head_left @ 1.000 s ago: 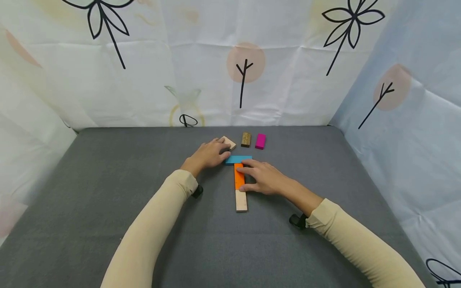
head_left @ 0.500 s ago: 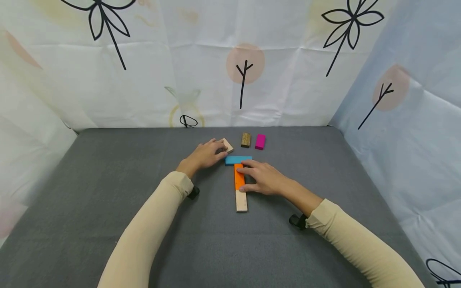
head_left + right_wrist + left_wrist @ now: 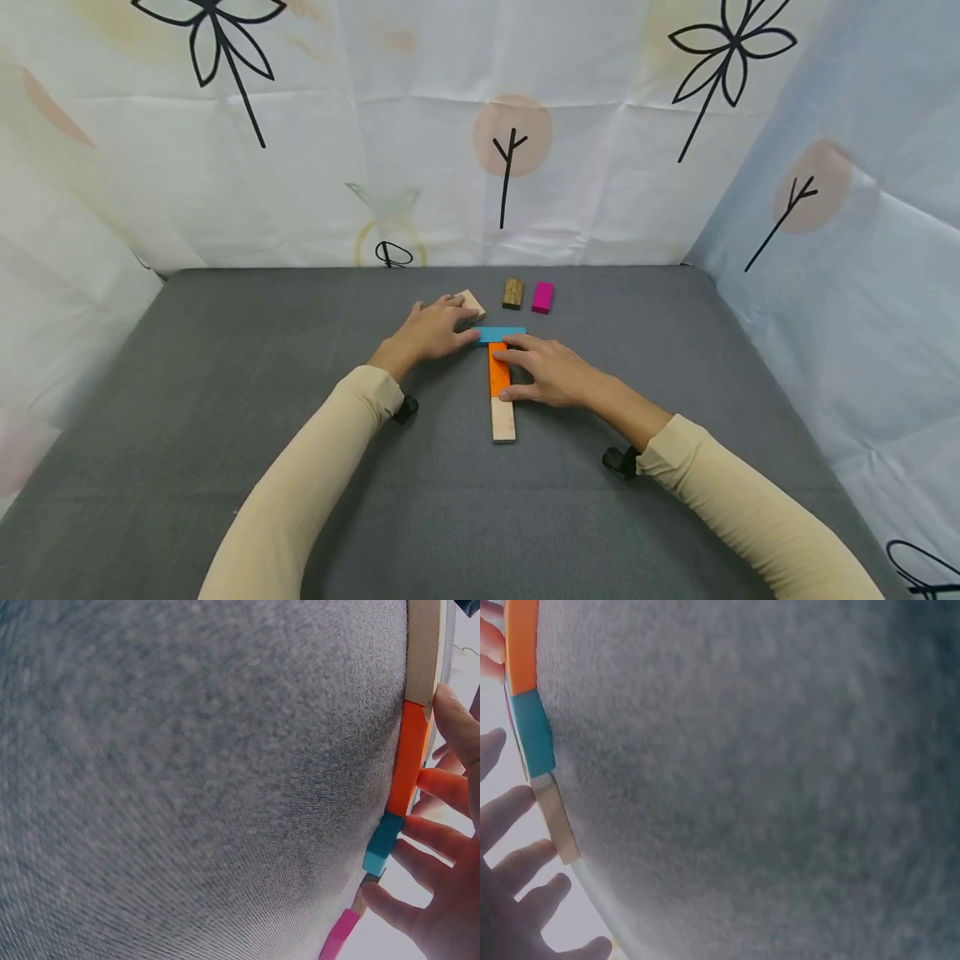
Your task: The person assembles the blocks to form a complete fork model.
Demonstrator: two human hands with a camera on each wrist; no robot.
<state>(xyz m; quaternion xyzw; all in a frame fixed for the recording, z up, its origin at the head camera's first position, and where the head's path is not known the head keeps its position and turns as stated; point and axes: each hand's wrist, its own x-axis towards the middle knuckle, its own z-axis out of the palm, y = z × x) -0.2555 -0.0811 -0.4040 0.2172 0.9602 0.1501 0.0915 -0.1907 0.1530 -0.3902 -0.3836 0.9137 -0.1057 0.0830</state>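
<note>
A blue block [image 3: 493,334] lies crosswise at the far end of an orange block [image 3: 498,371], and a plain wooden block [image 3: 503,421] continues the line toward me. My right hand [image 3: 551,371] rests spread over the orange block, thumb near its joint with the plain one and fingertips reaching the blue block. Beyond the blue block's left end is another plain wooden block [image 3: 472,303], lying at a slant. My left hand [image 3: 432,330] touches that block with its fingertips, thumb at the blue block's left end. In the left wrist view, its fingers [image 3: 525,866] look extended beside the plain block.
Farther back on the grey table [image 3: 225,417] sit a brown wood-grained block [image 3: 512,293] and a magenta block [image 3: 542,297]. White printed cloth [image 3: 300,167] hangs behind the table's far edge and along its sides.
My left hand has drawn slightly left and toward me, then its thumb has come back to the blue block's left end. The slanted plain block has shifted a little left and turned. My right hand stays put.
</note>
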